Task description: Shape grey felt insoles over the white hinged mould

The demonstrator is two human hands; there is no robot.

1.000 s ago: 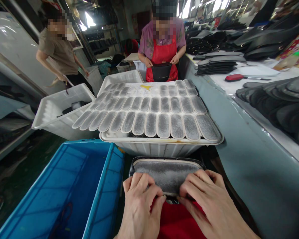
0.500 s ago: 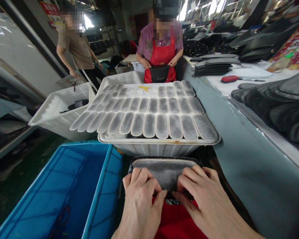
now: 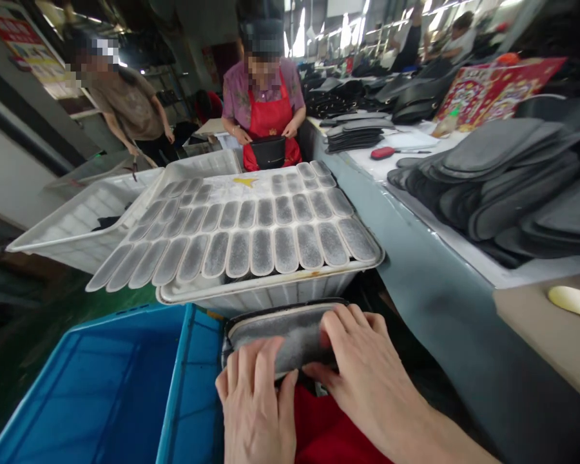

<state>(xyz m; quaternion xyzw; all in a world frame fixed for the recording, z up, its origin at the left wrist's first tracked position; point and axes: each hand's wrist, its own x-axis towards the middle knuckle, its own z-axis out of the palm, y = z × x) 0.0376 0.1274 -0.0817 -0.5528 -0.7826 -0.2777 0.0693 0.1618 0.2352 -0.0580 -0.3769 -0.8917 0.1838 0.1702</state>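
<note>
In front of me a black bag-like piece point(image 3: 226, 348) lies with a long grey rounded panel point(image 3: 297, 341) facing up, pale along its rim. My left hand point(image 3: 258, 393) grips the left part of its near edge, thumb at the edge and fingers over the panel; the index finger is slightly blurred. On the right part of that edge, my right hand point(image 3: 362, 354) has its thumb under the rim and its fingers curled onto the panel, the fingertips blurred. The hands cover much of the near edge.
Grey rounded panels point(image 3: 262, 251) lie in rows on a board over a white bin point(image 3: 270, 290). A blue crate point(image 3: 176, 380) stands left. Right, a worktable point(image 3: 406, 238) bears stacked black pieces point(image 3: 512, 174) and a red-handled tool point(image 3: 383, 153). A co-worker point(image 3: 270, 109) in a red apron holds a black bag.
My view has turned to the right, so everything sits further left. The left fingers have lifted and straightened somewhat over the panel; the right hand stays on its edge.
</note>
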